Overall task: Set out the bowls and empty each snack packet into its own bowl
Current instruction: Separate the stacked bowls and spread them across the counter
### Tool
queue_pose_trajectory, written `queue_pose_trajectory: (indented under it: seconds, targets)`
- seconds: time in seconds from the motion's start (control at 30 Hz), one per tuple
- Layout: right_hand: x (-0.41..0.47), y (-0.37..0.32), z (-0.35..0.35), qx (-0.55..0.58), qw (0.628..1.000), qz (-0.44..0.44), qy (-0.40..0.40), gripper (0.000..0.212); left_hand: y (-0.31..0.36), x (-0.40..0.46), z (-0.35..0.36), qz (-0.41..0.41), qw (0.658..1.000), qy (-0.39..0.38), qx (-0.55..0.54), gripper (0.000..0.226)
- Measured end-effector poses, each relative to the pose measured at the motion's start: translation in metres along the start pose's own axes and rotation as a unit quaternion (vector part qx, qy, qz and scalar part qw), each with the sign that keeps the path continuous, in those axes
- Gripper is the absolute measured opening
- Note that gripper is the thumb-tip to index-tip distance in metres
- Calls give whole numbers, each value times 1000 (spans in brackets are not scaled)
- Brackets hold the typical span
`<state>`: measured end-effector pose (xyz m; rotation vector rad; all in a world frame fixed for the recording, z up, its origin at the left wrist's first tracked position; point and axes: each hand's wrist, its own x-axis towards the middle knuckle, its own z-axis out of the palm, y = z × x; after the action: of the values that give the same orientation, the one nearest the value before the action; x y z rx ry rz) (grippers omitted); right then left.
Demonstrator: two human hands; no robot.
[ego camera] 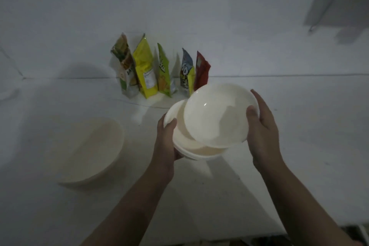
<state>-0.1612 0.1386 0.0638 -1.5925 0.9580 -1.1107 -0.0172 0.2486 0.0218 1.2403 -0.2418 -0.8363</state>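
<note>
Head view, separating one bowl from the nested stack. I have my left hand (166,138) cupped under and around the near-left side of the stack of white bowls (191,147), thumb over the rim, so that hand carries the stack above the white table (299,126). My right hand (261,126) is closed on the right rim of the top bowl (215,118), thumb inside the wall and fingers behind it; this bowl is tilted up toward the wall and partly lifted clear of the one beneath, though its lower edge appears to rest in the stack. How many bowls remain under it I cannot tell. One bowl (89,150) is already set out on the table to the left, well apart from my hands. Five snack packets (159,70) stand upright in a row against the wall, just beyond the stack, all apparently unopened.

Method, as I judge it: keep the left hand firm and low so that the lower bowls do not ride up with the top one; nested bowls can stick together. Peel the top bowl off by its far edge, not straight upward, then carry it sideways and set it flat on bare table, clear of the packets, which would topple at a touch. Leave room between bowls for pouring later. No packet has been emptied yet.
</note>
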Motion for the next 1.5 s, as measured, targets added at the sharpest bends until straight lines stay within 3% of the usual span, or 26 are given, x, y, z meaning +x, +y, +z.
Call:
queue_pose_trajectory:
  seconds: [0.17,0.33,0.43,0.53,0.73,0.93,1.03,1.1,1.17,1.27,1.4,1.5]
  targets:
    - [53,54,-56,87,981,160,70,20,-29,17,41,-17,999,39,-27,32]
    - [102,112,-95,123,950,252,142,43,-57,28,68,-24,995,79,-49,41]
    - [118,134,-108,117,945,267,148,47,-70,29,83,-21,994,88,-57,56]
    - [127,148,-115,111,944,276,141,48,-80,30,98,-12,994,89,-64,50]
    - [136,161,-125,104,942,279,153,51,-91,27,113,-13,994,98,-44,61]
    - [105,161,-116,259,902,316,138,49,-97,24,116,-13,994,99,-35,57]
    - [86,154,-100,279,885,349,132,41,-98,20,115,-9,994,95,-54,56]
    - [80,143,-89,264,887,369,85,35,-96,19,113,-5,994,94,-58,64]
    - [73,128,-75,227,897,378,-43,29,-93,17,109,0,994,94,-53,70]
    - [60,116,-56,94,925,291,-227,26,-88,18,102,11,994,101,-36,68]
    - [65,114,-41,-57,950,147,-269,41,-79,18,84,39,992,119,-7,50]
    - [73,105,-29,-78,958,90,-262,37,-70,20,69,47,990,136,1,43]
